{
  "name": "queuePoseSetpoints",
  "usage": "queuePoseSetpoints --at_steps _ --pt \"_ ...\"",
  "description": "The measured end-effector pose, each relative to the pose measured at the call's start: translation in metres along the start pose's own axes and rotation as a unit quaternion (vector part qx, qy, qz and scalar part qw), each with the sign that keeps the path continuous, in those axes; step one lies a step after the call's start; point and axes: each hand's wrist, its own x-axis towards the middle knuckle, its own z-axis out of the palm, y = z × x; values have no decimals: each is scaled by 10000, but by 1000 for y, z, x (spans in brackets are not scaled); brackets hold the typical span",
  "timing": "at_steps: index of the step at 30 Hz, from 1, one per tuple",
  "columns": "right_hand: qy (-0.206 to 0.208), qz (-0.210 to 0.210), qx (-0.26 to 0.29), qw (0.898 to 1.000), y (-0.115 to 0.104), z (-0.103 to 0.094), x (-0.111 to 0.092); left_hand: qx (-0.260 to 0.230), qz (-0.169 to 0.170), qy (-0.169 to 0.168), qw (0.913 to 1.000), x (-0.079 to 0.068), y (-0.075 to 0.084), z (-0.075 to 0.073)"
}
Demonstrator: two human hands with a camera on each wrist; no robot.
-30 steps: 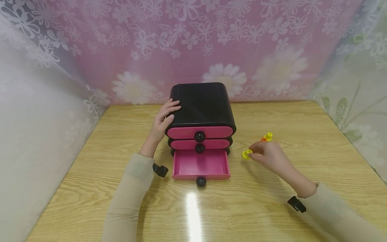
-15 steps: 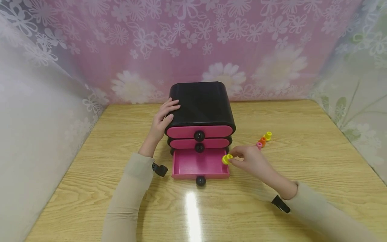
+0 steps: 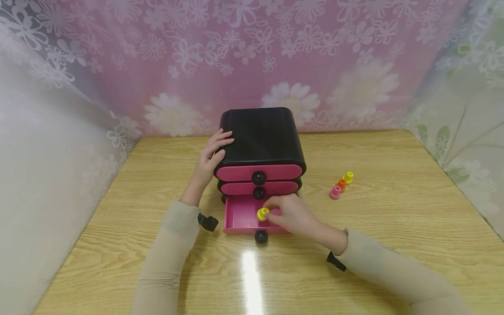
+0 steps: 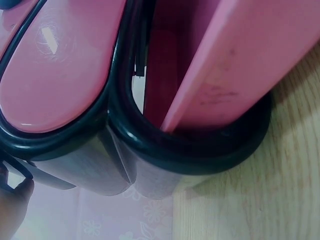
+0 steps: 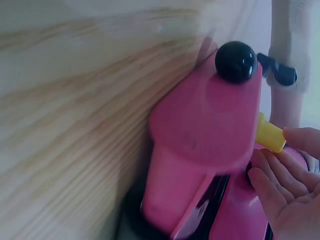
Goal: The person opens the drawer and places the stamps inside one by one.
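Observation:
On the table stands a small black cabinet point(image 3: 261, 135) with pink drawers. Its lowest drawer point(image 3: 239, 214) is pulled out, while the two above it are closed. My left hand point(image 3: 208, 158) rests on the cabinet's left top edge, fingers laid over it; only part of that hand point(image 4: 14, 207) shows in the left wrist view. Over the pulled-out drawer, my right hand point(image 3: 294, 215) pinches a small yellow peg point(image 3: 262, 214) with a wide base between thumb and fingers. The right wrist view shows the same yellow peg point(image 5: 270, 137) at the fingertips, above the drawer front point(image 5: 205, 120).
Right of the cabinet, a pink peg point(image 3: 335, 193), an orange peg point(image 3: 341, 185) and another yellow peg point(image 3: 348, 177) stand in a slanting row on the wooden table point(image 3: 374, 210). A flowered curtain point(image 3: 252, 65) hangs behind the table.
My right hand has carried the yellow peg leftward from beside the cabinet to over the pulled-out drawer, uncovering the pink peg. The left hand has stayed on the cabinet.

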Motion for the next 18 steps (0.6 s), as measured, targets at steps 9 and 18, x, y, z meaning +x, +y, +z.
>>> queuePoseSetpoints --at_steps 9,18 --pt "-194 -186 20 9996 -17 23 22 -3 52 10 10000 0 -3 0" --pt "-596 -347 24 9976 -25 40 34 -100 104 -12 9999 5 27 4"
